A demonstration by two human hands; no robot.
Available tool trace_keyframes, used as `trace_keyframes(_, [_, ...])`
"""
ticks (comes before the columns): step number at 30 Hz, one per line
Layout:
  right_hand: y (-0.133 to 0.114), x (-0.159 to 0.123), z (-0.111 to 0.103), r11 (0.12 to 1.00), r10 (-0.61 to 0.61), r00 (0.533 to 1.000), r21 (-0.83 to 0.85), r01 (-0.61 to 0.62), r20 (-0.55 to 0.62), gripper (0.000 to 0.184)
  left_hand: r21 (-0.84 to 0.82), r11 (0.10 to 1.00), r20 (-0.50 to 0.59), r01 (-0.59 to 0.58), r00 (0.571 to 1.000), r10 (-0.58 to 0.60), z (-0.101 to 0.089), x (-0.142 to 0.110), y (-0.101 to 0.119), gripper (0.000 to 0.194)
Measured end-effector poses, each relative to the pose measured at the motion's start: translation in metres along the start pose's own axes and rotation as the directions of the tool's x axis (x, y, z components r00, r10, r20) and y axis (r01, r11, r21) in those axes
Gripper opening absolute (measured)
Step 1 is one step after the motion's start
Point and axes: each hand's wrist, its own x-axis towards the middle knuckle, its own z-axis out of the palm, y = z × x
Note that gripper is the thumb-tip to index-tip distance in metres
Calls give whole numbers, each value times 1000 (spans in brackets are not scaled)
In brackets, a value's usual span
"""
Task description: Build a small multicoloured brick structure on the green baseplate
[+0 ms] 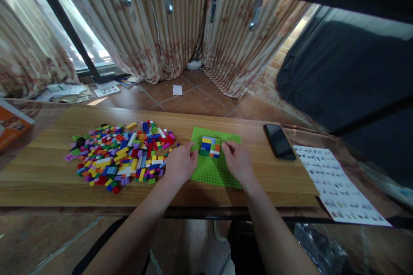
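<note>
A small block of toy bricks (205, 146) in blue, yellow, white, orange and green sits on the green baseplate (213, 175). My left hand (181, 162) is at the plate's left edge, its thumb and forefinger slightly apart, with nothing visible between them. On the other side, my right hand (238, 161) hovers over the plate just right of the bricks. Its thumb and forefinger are drawn together; whatever they may pinch is too small to make out. Left of my left hand spreads a pile of loose bricks (122, 153) in many colours.
A black phone (279, 142) lies to the right of the baseplate on the wooden table (274, 184). Beyond it, a printed sheet (338, 184) with rows of small pictures overhangs the table's right end. An orange box (13, 124) is at the far left.
</note>
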Motion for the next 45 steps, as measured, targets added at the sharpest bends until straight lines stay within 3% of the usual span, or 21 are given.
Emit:
trace_keyframes(4, [-2,-2,8,998,-21,1000,58,20,19,38,72,996,50,-50,998,46,5,-7,-1,35])
trace_keyframes(6, [-1,-2,11,999,-25,1000,39,26,-3,41,95,992,33,-78,997,75,7,-12,2,32])
trace_keyframes(13, [2,-1,19,998,-56,998,-12,56,10,44,98,987,148,-128,983,112,2,-21,9,24])
trace_keyframes(19, [-4,0,23,995,-54,998,-86,56,22,43,26,996,140,-87,987,83,-3,-22,3,24])
trace_keyframes(24, [-9,2,25,993,-21,1000,-112,23,20,41,-41,998,48,-56,997,58,-10,-14,-11,26])
trace_keyframes(26, [-9,4,25,991,-5,1000,-132,8,26,40,-95,995,-3,-36,999,36,-22,-6,-22,27])
trace_keyframes(29, [-7,6,26,987,4,1000,-159,-1,19,39,-183,983,-87,3,996,-19,-56,5,-54,29])
trace_keyframes(31, [-6,6,26,987,-8,1000,-158,10,14,39,-225,974,-153,-29,988,-6,-83,7,-87,28])
trace_keyframes(33, [-5,7,26,989,-39,999,-146,40,9,40,-218,974,-205,60,973,-106,-107,2,-124,25])
trace_keyframes(35, [-5,7,25,988,-77,997,-134,76,0,42,-162,970,-154,183,966,-208,-120,-7,-160,24])
trace_keyframes(37, [-3,7,25,986,-109,994,-130,107,-8,43,-75,957,-46,281,957,-285,-124,-17,-186,21])
trace_keyframes(39, [-2,8,25,983,-125,992,-136,122,-8,43,-47,956,54,288,957,-286,-123,-24,-200,19])
trace_keyframes(45, [2,8,27,982,-155,988,-115,151,-18,40,-10,965,63,261,963,-260,-119,-25,-199,22])
